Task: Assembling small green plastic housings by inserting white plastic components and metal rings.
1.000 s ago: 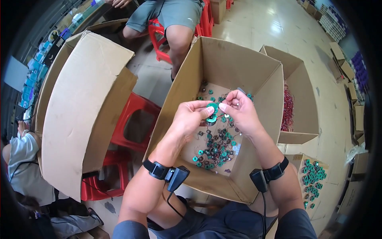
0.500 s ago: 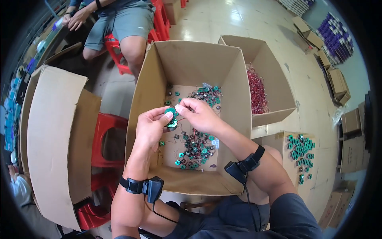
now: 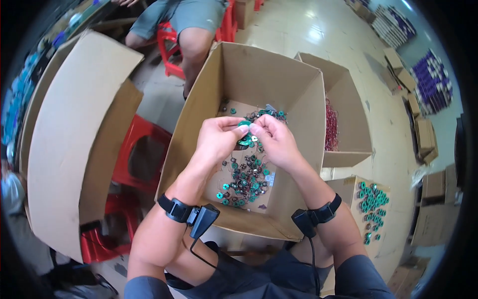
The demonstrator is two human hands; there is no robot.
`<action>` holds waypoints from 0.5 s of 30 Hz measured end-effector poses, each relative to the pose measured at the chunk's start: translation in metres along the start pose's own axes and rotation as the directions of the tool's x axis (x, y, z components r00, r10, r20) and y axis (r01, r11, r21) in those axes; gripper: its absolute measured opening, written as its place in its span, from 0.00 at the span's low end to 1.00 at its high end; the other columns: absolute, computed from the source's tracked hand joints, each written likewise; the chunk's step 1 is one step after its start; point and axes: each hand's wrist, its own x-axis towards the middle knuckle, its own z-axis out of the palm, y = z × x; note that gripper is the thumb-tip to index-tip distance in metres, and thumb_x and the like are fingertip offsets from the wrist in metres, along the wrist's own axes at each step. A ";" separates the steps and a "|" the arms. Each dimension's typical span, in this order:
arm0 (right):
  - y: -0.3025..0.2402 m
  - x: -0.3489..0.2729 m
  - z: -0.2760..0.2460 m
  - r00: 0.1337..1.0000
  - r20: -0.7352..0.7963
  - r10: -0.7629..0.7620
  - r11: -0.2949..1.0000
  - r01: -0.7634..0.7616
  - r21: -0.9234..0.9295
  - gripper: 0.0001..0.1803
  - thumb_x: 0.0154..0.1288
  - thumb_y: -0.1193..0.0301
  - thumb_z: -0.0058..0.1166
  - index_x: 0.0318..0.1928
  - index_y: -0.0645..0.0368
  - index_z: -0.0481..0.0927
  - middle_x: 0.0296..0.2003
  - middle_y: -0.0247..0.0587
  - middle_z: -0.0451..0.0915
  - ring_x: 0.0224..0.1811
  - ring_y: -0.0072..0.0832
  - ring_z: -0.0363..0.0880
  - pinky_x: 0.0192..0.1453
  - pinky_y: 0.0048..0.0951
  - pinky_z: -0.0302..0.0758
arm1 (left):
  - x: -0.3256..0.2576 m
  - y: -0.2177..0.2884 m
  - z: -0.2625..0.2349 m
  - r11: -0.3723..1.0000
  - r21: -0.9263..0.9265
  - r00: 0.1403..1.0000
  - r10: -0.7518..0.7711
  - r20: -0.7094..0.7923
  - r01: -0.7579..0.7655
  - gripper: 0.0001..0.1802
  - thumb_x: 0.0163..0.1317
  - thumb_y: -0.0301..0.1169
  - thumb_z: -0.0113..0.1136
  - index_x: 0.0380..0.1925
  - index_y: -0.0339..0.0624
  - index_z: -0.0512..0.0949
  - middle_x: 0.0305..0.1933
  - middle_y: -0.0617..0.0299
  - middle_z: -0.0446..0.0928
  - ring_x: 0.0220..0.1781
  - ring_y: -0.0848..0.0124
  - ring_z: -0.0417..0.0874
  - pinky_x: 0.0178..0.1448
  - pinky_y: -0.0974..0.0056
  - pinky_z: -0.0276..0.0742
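Above the open cardboard box, my left hand pinches a small round green part with a dark base between thumb and fingers. My right hand is closed in a pinch right at that part's edge, its thumb and forefinger meeting there. What the right fingertips grip is too small to make out. Below the hands, a loose pile of green and dark round parts with thin wires lies on the box floor. More such parts lie in a heap farther back, partly covered by my hands.
A second cardboard box with red wire-like pieces adjoins on the right. Several green round parts sit on a carton near my right elbow. Red plastic stools and a large cardboard box stand left. Another person sits ahead.
The view has turned, shifting the surroundings. Both my hands are still together over the box with the green part; my right fingers have come down closer against its edge.
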 end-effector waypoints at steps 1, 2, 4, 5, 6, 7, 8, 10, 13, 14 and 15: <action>0.005 0.002 -0.004 1.000 0.021 -0.002 1.000 0.002 -0.013 0.13 0.71 0.65 0.55 0.34 0.62 0.75 0.25 0.27 0.74 0.26 0.13 0.67 0.31 0.22 0.68 | -0.003 0.003 0.001 1.000 -0.020 1.000 0.002 -0.015 -0.002 0.14 0.60 0.24 0.65 0.46 0.29 0.81 0.38 0.55 0.84 0.37 0.74 0.84 0.37 0.67 0.84; 0.017 0.006 -0.013 1.000 0.008 0.000 1.000 0.000 0.012 0.13 0.71 0.64 0.55 0.34 0.62 0.75 0.24 0.28 0.74 0.27 0.13 0.68 0.31 0.23 0.68 | -0.005 0.006 0.003 0.999 -0.028 1.000 -0.019 0.018 0.019 0.15 0.60 0.24 0.65 0.46 0.29 0.81 0.38 0.56 0.84 0.36 0.73 0.84 0.37 0.68 0.84; 0.024 0.015 -0.014 1.000 0.003 0.023 0.997 -0.023 0.067 0.14 0.71 0.63 0.54 0.33 0.62 0.75 0.24 0.29 0.75 0.27 0.15 0.69 0.32 0.24 0.69 | -0.010 0.006 0.003 1.000 -0.009 0.999 -0.009 0.054 0.009 0.14 0.60 0.24 0.65 0.46 0.30 0.81 0.38 0.56 0.84 0.36 0.73 0.84 0.37 0.67 0.84; 0.027 0.014 -0.015 1.000 0.012 0.016 0.998 -0.017 0.065 0.14 0.71 0.63 0.54 0.33 0.62 0.75 0.24 0.29 0.75 0.27 0.15 0.69 0.32 0.24 0.69 | -0.009 0.004 0.004 1.000 -0.013 0.999 -0.003 0.045 0.003 0.14 0.60 0.24 0.65 0.46 0.30 0.81 0.38 0.56 0.84 0.36 0.73 0.84 0.37 0.67 0.84; 0.020 0.010 -0.010 0.998 0.019 -0.057 0.996 0.058 -0.067 0.14 0.71 0.63 0.53 0.34 0.62 0.75 0.24 0.30 0.75 0.27 0.16 0.69 0.32 0.25 0.69 | -0.008 0.001 0.001 1.000 -0.014 1.000 -0.022 0.016 0.022 0.14 0.60 0.24 0.65 0.45 0.30 0.81 0.38 0.57 0.84 0.36 0.73 0.84 0.37 0.68 0.83; 0.012 0.005 -0.007 0.991 0.030 -0.127 0.971 0.131 -0.198 0.14 0.72 0.63 0.53 0.34 0.62 0.76 0.24 0.31 0.74 0.27 0.17 0.69 0.32 0.26 0.70 | -0.008 0.003 0.000 0.999 -0.016 0.999 -0.041 -0.009 0.041 0.13 0.60 0.25 0.65 0.45 0.31 0.82 0.37 0.57 0.84 0.36 0.74 0.84 0.37 0.68 0.83; -0.001 -0.001 -0.005 0.987 0.065 -0.143 0.966 0.154 -0.207 0.13 0.71 0.64 0.52 0.34 0.63 0.75 0.23 0.34 0.75 0.27 0.20 0.70 0.32 0.29 0.70 | -0.011 0.006 0.000 0.998 -0.018 0.998 -0.056 0.009 0.056 0.12 0.61 0.25 0.65 0.43 0.31 0.82 0.37 0.58 0.84 0.35 0.74 0.84 0.37 0.68 0.83; 0.003 0.009 -0.019 0.995 0.047 -0.092 0.979 0.099 -0.180 0.12 0.72 0.65 0.52 0.34 0.62 0.74 0.24 0.30 0.73 0.28 0.17 0.68 0.34 0.25 0.69 | -0.013 0.009 0.003 0.998 -0.029 0.998 -0.045 0.054 0.046 0.12 0.61 0.25 0.65 0.43 0.32 0.82 0.37 0.58 0.84 0.35 0.74 0.83 0.37 0.68 0.83; -0.005 0.012 -0.021 0.998 0.034 -0.052 0.977 0.058 -0.203 0.12 0.73 0.66 0.51 0.33 0.61 0.74 0.25 0.25 0.72 0.30 0.14 0.66 0.35 0.22 0.68 | -0.009 0.010 0.005 0.999 -0.023 0.996 -0.045 0.072 0.047 0.11 0.61 0.25 0.65 0.43 0.32 0.82 0.37 0.58 0.84 0.34 0.74 0.83 0.36 0.68 0.82; -0.011 0.006 -0.016 0.993 0.058 -0.101 0.963 0.112 -0.244 0.12 0.73 0.66 0.51 0.33 0.61 0.74 0.25 0.26 0.72 0.29 0.14 0.66 0.35 0.22 0.68 | -0.008 0.009 0.006 0.998 -0.038 0.997 -0.056 0.053 0.058 0.11 0.61 0.25 0.65 0.43 0.32 0.82 0.37 0.58 0.84 0.34 0.74 0.83 0.36 0.68 0.82; -0.015 0.001 -0.016 0.987 0.077 -0.144 0.943 0.160 -0.291 0.13 0.73 0.66 0.50 0.33 0.61 0.74 0.25 0.26 0.72 0.29 0.14 0.66 0.35 0.22 0.68 | -0.008 0.010 0.008 0.996 -0.056 0.997 -0.070 0.044 0.073 0.11 0.60 0.25 0.65 0.43 0.33 0.82 0.37 0.58 0.83 0.34 0.74 0.83 0.36 0.68 0.82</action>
